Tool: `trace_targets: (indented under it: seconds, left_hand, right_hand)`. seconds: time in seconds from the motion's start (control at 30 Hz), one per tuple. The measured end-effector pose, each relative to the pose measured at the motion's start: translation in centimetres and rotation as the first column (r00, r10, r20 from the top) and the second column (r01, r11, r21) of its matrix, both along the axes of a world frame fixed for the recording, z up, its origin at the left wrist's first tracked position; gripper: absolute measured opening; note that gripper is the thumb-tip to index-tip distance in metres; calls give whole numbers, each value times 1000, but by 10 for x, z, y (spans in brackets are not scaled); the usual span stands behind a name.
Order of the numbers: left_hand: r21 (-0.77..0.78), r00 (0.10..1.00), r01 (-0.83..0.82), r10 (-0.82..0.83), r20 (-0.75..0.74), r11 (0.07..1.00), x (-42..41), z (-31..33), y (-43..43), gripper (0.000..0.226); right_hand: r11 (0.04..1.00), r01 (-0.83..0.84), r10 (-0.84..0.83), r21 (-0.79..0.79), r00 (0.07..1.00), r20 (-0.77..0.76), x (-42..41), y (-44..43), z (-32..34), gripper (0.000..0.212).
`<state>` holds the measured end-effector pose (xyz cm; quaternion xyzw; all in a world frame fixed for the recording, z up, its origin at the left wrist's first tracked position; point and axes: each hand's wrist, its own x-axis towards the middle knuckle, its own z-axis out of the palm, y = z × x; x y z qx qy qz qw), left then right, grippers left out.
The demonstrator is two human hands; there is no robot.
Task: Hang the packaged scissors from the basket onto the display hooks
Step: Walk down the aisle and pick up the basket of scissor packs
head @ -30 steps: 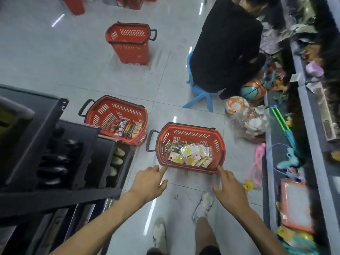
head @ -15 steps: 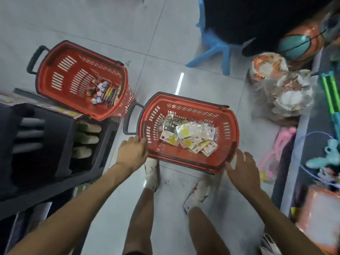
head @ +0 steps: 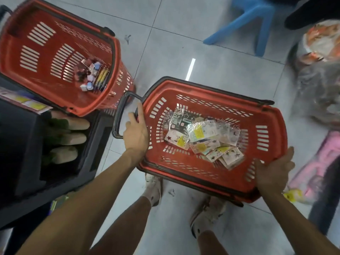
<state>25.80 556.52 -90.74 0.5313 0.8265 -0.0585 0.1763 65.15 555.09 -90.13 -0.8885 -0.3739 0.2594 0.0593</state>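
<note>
Left hand [head: 136,134] lies on the left end of the red basket [head: 207,89], just beside its black handle [head: 119,115]. One finger is straight along the rim, and I cannot tell if the others hook under. Right hand [head: 274,172] holds the near right corner, thumb over the rim and fingers spread on the outside. Packs of scissors [head: 202,137] lie in a loose heap on the basket's bottom. I think the basket could tip if one hand lets go or lifts faster than the other. Then the shiny packs would slide to one side or spill out. It could also bump the person's shoes [head: 153,186], which poke out from under its near edge. Left of the basket is a second red basket [head: 42,57] with small things in it, close to the handle, and a black shelf [head: 24,162] nearer the person. Beyond the basket stands a blue stool [head: 257,19]. Right of it are full plastic bags [head: 320,85] and a pink toy [head: 320,162], so there is little room to swing. No hooks show anywhere.
</note>
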Motion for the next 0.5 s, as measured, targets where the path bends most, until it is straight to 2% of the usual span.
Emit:
trace_targets:
  seconds: [0.13,0.23,0.5]
  left_hand:
    - [-9,998,-22,22,57,1000,-5,8,6,97]
    - [-41,989,-60,65,132,997,-7,28,12,96]
    - [-110,991,-91,102,92,990,-15,145,-7,82]
  right_hand:
    - [999,-44,44,-30,999,-3,15,2,2,57]
    - [990,-92,90,-105,996,-20,22,16,17,53]
    - [960,-175,160,-218,984,-83,24,34,120,44]
